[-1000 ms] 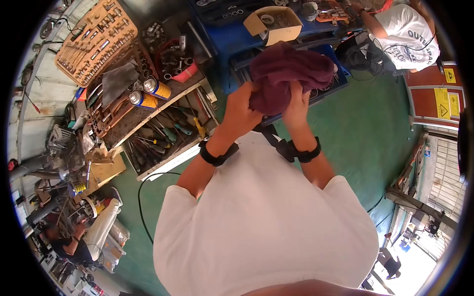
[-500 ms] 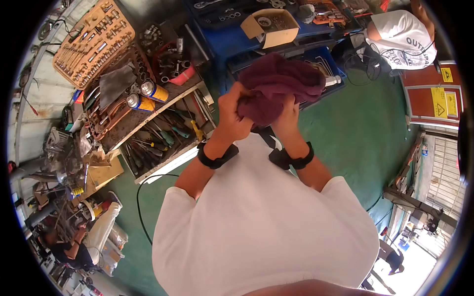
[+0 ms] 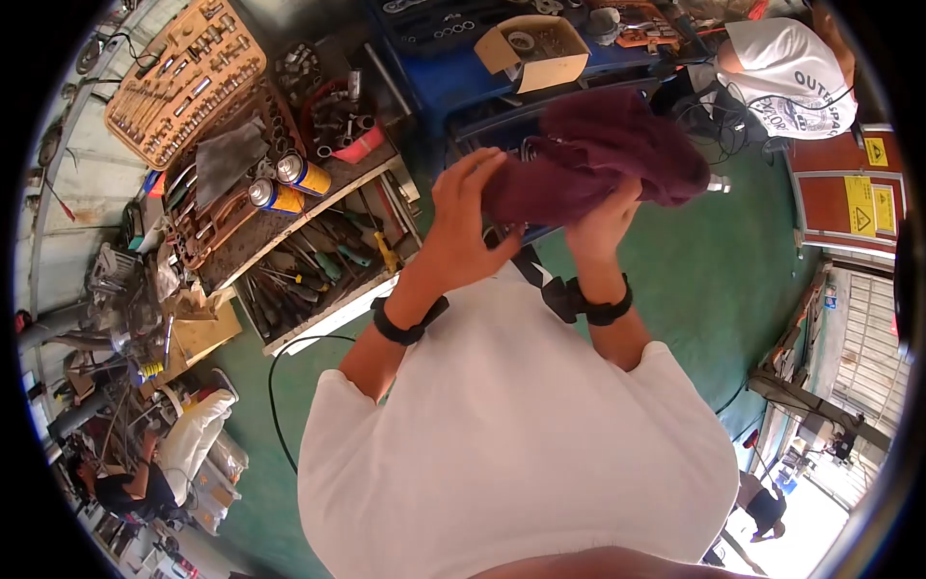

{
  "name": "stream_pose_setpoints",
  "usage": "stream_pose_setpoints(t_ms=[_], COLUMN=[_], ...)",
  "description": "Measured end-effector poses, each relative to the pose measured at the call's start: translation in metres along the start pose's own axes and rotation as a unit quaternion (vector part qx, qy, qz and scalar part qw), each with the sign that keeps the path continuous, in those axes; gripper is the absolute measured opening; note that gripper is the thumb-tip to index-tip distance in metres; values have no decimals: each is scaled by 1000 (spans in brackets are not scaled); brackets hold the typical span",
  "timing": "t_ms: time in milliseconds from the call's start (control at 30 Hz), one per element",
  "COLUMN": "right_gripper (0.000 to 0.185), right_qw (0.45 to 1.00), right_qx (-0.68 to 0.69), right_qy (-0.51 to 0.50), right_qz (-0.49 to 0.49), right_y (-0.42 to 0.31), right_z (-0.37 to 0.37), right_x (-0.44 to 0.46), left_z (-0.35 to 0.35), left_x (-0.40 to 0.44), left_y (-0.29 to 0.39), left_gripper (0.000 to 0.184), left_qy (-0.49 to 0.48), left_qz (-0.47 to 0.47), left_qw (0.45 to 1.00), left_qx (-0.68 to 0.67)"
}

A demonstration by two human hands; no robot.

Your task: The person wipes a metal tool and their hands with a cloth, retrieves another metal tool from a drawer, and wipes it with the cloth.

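A dark maroon cloth (image 3: pixel 598 159) is bunched up in front of my chest, above an open blue drawer. My right hand (image 3: pixel 603 227) grips its underside, the thumb pressed up against the folds. At the cloth's left end is my left hand (image 3: pixel 455 222), its fingers stretched and the thumb apart; the cloth's edge lies by its palm. Black bands circle both wrists. Whether anything is wrapped inside the cloth is hidden.
On the left, a workbench (image 3: pixel 333 207) carries two spray cans (image 3: pixel 304 176), a socket set case (image 3: pixel 188 82) and a red bin (image 3: pixel 357 145). A cardboard box (image 3: pixel 535 53) sits on the blue cabinet (image 3: pixel 424 82) ahead. Other people are at the upper right, lower left and lower right.
The cloth has shifted right and spread wider. My left hand has loosened from its grip and its fingers have opened; my right hand has moved right with the cloth.
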State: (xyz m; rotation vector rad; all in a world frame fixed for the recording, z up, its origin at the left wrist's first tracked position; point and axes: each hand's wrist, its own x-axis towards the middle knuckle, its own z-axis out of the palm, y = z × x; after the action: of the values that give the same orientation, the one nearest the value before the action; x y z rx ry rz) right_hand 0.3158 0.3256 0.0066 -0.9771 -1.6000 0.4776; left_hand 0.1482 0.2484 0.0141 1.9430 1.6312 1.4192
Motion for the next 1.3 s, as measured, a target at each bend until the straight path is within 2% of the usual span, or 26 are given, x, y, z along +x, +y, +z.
stream_pose_setpoints(t_ms=[33, 67, 100, 133, 167, 233, 300, 333, 367, 400, 433, 467, 533, 600, 667, 733, 800, 867, 933, 1000, 1067, 1100, 1133, 1167, 1200, 1300], right_gripper=[63, 37, 28, 24, 28, 39, 33, 31, 27, 26, 25, 25, 26, 28, 28, 28, 29, 29, 28, 27, 23, 22, 21, 22, 23, 25], right_qw=[977, 985, 988, 991, 997, 997, 992, 986, 981, 978, 973, 974, 975, 957, 958, 958, 965, 966, 966, 977, 987, 991, 995, 955, 875, 855], right_qx=[-176, -143, -125, -107, -70, -26, 106, 148, 185, 202, 219, 200, 183, 230, 213, 194, 200, 189, 177, 175, 126, 102, 77, 231, 377, 409], right_qy=[-22, 4, 15, 28, -22, -69, -73, -74, -50, -40, -29, -40, -45, 4, 14, 19, 18, 10, 2, 5, -3, -7, -11, 39, 87, 75], right_qz=[-116, -96, -84, -73, -24, 23, -7, -16, 22, 44, 65, 95, 120, 176, 191, 210, 167, 178, 190, 122, 96, 83, 69, 184, 291, 311], right_y=[2, 1, 0, -2, -1, -5, -13, -16, -16, -15, -15, -17, -17, -18, -23, -25, -21, -29, -30, -24, -12, -11, -12, -16, -19, -16], right_z=[2, 8, 11, 13, 14, 22, 35, 40, 41, 40, 38, 34, 35, 40, 39, 35, 36, 35, 35, 37, 39, 41, 43, 49, 54, 49], right_x=[-4, -9, -13, -18, -22, -25, -28, -31, -34, -34, -34, -29, -25, -27, -22, -23, -19, -17, -17, -22, -30, -31, -30, -28, -26, -25], left_z=[-3, -5, -4, 0, 4, 25, 37, 41, 46, 41, 30, 21, 13, 7, 0, -11, -17, -19, -19, -17, -13, -13, -13, -12, -8, 1], left_x=[0, 0, 0, 2, 4, 0, -5, -5, -6, -3, -2, -2, -4, -2, 2, 6, 9, 11, 9, 8, 5, 6, 10, 12, 12, 10], left_y=[4, 5, 4, 3, 0, -20, -34, -35, -38, -37, -36, -34, -29, -23, -16, -22, -25, -26, -23, -24, -30, -27, -21, -18, -17, -17], left_gripper=[71, 74, 74, 72, 71, 69, 67, 66, 65, 65, 66, 66, 67, 68, 56, 50, 43, 41, 42, 42, 38, 38, 37, 36, 36, 36], left_qy=[-13, -25, -25, -99, -170, -157, -147, -79, -7, -6, 7, 17, 28, 41, 61, 48, 38, 17, -15, -50, -51, -52, -94, -134, -132, -80], left_qz=[1, 2, 0, -112, -220, -246, -271, -254, -234, -235, -157, -69, -104, -136, -93, -107, -115, -149, -183, -219, -281, -282, -280, -277, -276, -273], left_qw=[999, 996, 996, 972, 921, 906, 889, 888, 881, 880, 966, 997, 994, 989, 991, 990, 989, 988, 981, 970, 911, 911, 907, 902, 904, 897], left_qx=[-45, -89, -87, -182, -272, -306, -339, -376, -412, -413, -204, 18, -15, -51, 78, 77, 80, -33, -62, -92, -297, -297, -300, -301, -299, -338])
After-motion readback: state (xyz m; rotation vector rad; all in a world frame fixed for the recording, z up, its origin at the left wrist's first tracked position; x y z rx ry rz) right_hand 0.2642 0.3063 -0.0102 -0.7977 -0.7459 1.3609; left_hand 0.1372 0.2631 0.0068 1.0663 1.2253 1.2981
